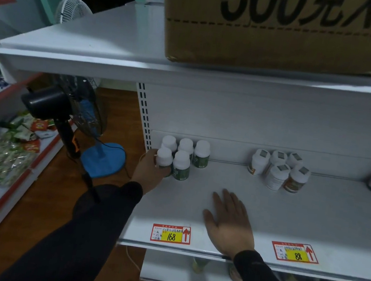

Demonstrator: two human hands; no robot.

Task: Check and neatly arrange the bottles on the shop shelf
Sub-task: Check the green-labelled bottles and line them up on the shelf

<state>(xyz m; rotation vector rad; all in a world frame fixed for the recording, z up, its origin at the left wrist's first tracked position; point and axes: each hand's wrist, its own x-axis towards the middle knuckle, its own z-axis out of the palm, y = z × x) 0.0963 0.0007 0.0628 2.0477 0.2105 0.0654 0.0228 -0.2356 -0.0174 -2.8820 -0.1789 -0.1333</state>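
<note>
Five green-label bottles sitting clustered at shelf left end. I am gripping front-left bottle with left hand. Right hand lying flat, fingers open, on shelf. Best keeping bottle upright, nudging level with neighbour.

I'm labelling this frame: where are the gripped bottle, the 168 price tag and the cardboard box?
gripped bottle (pixel 164 157): head view, white cap.
168 price tag (pixel 171 236): head view, yellow panel.
cardboard box (pixel 274 48): head view, front face.
</note>
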